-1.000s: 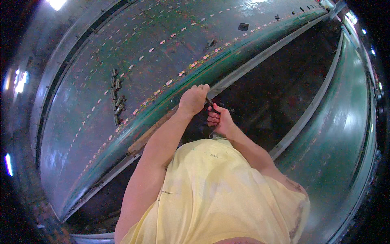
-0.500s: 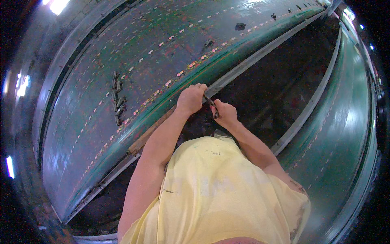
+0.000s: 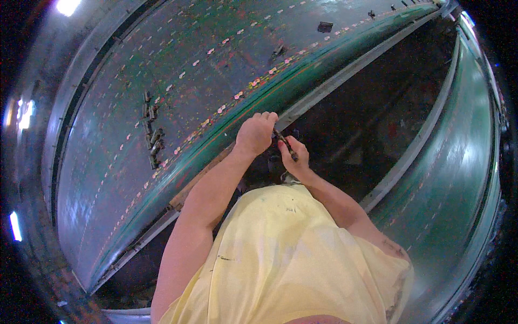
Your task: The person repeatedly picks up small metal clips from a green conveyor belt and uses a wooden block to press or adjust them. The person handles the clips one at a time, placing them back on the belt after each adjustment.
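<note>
Dark rod (image 3: 293, 154) at mid-frame, right hand (image 3: 301, 158) with grip closed round it, left hand (image 3: 255, 135) curled at its upper end, its grip's hold hidden from me, desk edge (image 3: 302, 75) up-left, dark open gap (image 3: 372, 102) rightward.

From over here I read the table (image 3: 97, 178) as smooth, glossy, almost wet-looking. The rail (image 3: 335, 86) looks like dull grey metal, the strip (image 3: 184, 195) like matt wood. I see soft, matt cloth in the shirt (image 3: 280, 243), dark metal in the tool (image 3: 292, 153).
</note>
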Tool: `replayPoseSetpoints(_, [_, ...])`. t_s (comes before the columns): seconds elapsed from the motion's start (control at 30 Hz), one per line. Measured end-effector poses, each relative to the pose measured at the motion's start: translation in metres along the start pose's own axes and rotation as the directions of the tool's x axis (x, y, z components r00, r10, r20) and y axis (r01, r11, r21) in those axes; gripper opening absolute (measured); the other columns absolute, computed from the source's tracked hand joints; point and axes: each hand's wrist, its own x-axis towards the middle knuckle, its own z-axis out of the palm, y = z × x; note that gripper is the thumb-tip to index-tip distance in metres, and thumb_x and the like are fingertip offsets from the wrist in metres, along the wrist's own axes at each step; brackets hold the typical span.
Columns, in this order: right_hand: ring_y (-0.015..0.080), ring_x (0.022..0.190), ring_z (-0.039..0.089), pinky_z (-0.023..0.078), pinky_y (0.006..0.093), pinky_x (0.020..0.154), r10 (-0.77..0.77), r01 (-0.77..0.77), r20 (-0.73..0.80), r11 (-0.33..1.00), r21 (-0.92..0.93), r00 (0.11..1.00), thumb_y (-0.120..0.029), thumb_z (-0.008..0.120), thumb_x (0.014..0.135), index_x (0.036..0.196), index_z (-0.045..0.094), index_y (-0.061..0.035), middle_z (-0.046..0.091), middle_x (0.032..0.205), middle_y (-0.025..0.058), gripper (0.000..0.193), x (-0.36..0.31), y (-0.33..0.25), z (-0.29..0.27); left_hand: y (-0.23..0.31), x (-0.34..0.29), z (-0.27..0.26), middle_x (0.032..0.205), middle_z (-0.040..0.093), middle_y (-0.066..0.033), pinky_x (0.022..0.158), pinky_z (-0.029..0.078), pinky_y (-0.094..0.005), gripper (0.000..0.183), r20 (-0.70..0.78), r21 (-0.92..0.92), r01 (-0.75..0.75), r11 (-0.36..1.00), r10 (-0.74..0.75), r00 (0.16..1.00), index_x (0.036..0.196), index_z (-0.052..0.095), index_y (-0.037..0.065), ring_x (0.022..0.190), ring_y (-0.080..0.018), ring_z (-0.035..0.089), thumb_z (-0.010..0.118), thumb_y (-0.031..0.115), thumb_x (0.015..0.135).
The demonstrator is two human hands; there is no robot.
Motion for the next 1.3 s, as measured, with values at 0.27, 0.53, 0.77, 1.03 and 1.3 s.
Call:
replayPoseSetpoints(0.27, [0.0131, 0.054, 0.039, 0.030, 0.0323, 0.053, 0.548, -0.876, 0.752, -0.070, 0.477, 0.366, -0.034, 0.066, 0.111, 0.093, 0.064, -0.0130, 0.043, 0.063, -0.0047, 0.028, 0.036, -0.067, -0.045, 0.006, -0.001, -0.005, 0.110, 0.075, -0.0156, 0.091, 0.064, -0.0491, 0.022, 0.029, 0.032, 0.019, 0.999, -0.020, 0.999, 0.117, 0.064, 0.007, 0.108, -0.0375, 0.074, 0.066, 0.006, 0.095])
replayPoseSetpoints(0.53, [0.0102, 0.053, 0.034, 0.027, 0.0310, 0.050, 0.325, -0.806, 0.907, -0.440, 0.397, 0.269, -0.038, 0.065, 0.112, 0.092, 0.065, -0.0147, 0.041, 0.062, -0.0051, 0.031, 0.043, -0.066, -0.052, 0.002, 0.002, -0.003, 0.112, 0.074, -0.0132, 0.091, 0.063, -0.0497, 0.028, -0.012, -0.002, 0.021, 1.000, -0.021, 1.000, 0.121, 0.064, 0.010, 0.109, -0.0365, 0.074, 0.069, 0.006, 0.094])
replayPoseSetpoints(0.77, [0.0069, 0.062, 0.050, 0.036, 0.0309, 0.055, 0.470, -0.743, 0.635, 0.617, 0.260, 0.613, -0.038, 0.070, 0.109, 0.101, 0.078, -0.0088, 0.061, 0.071, -0.0042, 0.031, 0.020, -0.033, -0.079, -0.004, -0.015, -0.010, 0.116, 0.076, -0.0167, 0.094, 0.061, -0.0527, 0.044, -0.009, -0.146, 0.376, 0.915, -0.382, 0.924, 0.123, 0.067, 0.008, 0.115, -0.0414, 0.073, 0.084, 0.030, 0.089])
replayPoseSetpoints(1.03, [0.0094, 0.062, 0.050, 0.039, 0.0313, 0.055, 0.607, -0.416, -0.110, 0.654, 0.631, 0.787, -0.034, 0.066, 0.114, 0.099, 0.061, -0.0152, 0.055, 0.073, -0.0042, 0.025, 0.098, -0.006, -0.146, -0.008, -0.025, -0.024, 0.102, 0.079, -0.0234, 0.087, 0.061, -0.0564, 0.045, 0.064, -0.108, 0.329, 0.938, -0.323, 0.944, 0.103, 0.073, 0.006, 0.100, -0.0466, 0.076, 0.088, 0.044, 0.087])
replayPoseSetpoints(1.3, [0.0140, 0.079, 0.061, 0.051, 0.0307, 0.071, 0.491, -0.453, 0.084, 0.705, 0.545, 0.867, -0.031, 0.070, 0.112, 0.112, 0.066, -0.0098, 0.068, 0.092, 0.0007, 0.021, 0.088, -0.039, -0.054, -0.011, -0.023, -0.023, 0.101, 0.079, -0.0251, 0.087, 0.062, -0.0565, 0.039, 0.087, -0.152, 0.303, 0.941, -0.293, 0.952, 0.104, 0.074, 0.005, 0.100, -0.0467, 0.077, 0.086, 0.037, 0.086])
